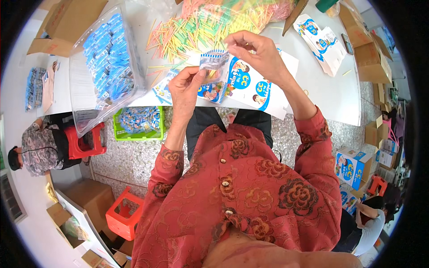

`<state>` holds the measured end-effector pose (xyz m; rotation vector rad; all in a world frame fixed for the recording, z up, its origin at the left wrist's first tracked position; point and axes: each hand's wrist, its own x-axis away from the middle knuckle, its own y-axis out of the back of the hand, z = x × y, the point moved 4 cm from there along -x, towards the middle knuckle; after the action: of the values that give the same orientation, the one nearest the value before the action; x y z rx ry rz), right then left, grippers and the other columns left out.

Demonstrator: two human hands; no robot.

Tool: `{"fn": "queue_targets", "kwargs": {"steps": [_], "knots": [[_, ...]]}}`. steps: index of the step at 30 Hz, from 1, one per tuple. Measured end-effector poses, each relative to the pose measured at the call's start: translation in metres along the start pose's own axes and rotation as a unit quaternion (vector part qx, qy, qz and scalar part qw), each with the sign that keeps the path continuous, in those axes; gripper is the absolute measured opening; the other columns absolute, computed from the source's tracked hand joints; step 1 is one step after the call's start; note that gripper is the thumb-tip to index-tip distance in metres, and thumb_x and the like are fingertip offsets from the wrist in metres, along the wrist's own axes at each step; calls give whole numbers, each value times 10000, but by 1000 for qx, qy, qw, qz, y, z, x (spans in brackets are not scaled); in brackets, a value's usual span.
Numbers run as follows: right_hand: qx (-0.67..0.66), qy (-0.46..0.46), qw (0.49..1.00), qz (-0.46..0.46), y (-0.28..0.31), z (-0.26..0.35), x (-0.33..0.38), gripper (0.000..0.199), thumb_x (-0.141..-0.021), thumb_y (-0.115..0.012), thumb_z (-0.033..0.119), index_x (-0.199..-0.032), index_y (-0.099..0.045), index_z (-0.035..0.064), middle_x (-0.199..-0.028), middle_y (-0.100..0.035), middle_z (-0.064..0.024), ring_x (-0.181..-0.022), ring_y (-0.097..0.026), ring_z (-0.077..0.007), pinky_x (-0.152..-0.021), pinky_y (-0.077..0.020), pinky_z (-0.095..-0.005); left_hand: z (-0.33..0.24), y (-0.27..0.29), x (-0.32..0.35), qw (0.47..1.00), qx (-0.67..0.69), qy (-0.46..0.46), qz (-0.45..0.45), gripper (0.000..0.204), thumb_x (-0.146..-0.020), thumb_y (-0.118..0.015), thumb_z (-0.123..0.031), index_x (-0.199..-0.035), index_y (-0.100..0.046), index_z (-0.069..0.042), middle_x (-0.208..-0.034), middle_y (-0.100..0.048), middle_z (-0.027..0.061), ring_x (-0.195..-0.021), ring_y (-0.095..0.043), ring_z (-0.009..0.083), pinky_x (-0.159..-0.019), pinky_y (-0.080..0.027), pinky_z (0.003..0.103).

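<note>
My left hand (pixel 184 88) pinches a small packet (pixel 215 59) with blue-striped edges and a see-through middle, between thumb and fingers. At the packet's upper right corner, my right hand (pixel 261 57) has thumb and index finger pressed together; anything between them is too small to make out. Under the hands lie more blue-and-white packets (pixel 163 88) and a flat white-and-blue printed carton (pixel 243 85). Just beyond is a loose heap of thin pink, green and yellow sticks (pixel 192 38), partly inside a clear bag (pixel 259 10).
At left, a clear plastic tray (pixel 82 107) full of blue packets overhangs the table edge. Flat cartons (pixel 328 53) and a phone (pixel 347 43) lie at right. Below are a green basket (pixel 138 136) of packets and red stools (pixel 125 213). A person (pixel 38 147) sits at left.
</note>
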<state>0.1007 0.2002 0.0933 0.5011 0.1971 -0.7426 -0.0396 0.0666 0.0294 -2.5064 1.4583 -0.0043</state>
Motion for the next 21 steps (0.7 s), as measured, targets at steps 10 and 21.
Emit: {"fn": "queue_targets", "kwargs": {"steps": [10,21], "knots": [[27,37,999,30,5,8,-4,95,-828,-620,72,-899,-644,14,-770,-619,4,-667,-534,-52,-612,-457,-202,5,-5,-1,996,-79,-23,17,123,-850,-625,-73,-919,-657,23,-793,-655,20,-719,-564,47,-652,-448,194],[129,94,985,72,-6,22,-9,136,-787,-627,66,-914,-661,34,-898,-613,-65,-773,-566,-171,-662,-445,-272,6,-10,1,999,-49,-5,4,124,-861,-599,-87,-890,-651,22,-761,-642,9,-701,-543,37,-628,-446,197]]}}
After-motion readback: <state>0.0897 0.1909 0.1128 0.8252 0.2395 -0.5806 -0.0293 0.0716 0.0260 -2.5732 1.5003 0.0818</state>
